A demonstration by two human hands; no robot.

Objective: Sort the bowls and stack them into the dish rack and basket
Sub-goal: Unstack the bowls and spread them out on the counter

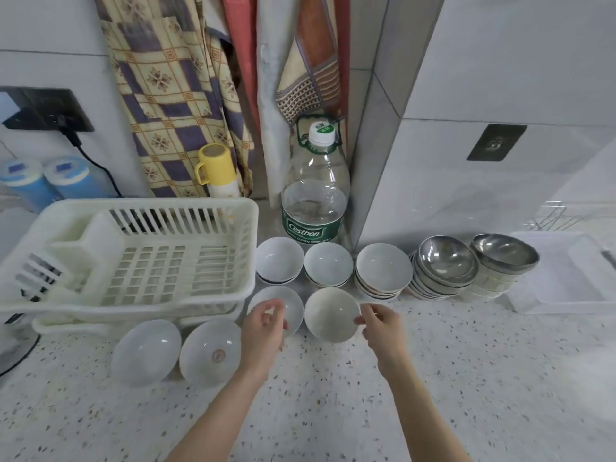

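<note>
White ceramic bowl (293,311) is partly hidden behind the left hand (265,331), whose loosely curled fingers hold nothing. Right hand (380,326) pinches the rim of the cream bowl (331,315). Slatted plastic dish rack (140,258) stands just left. Steel bowl stacks (446,265) sit right; lower bowls indistinct.
</note>
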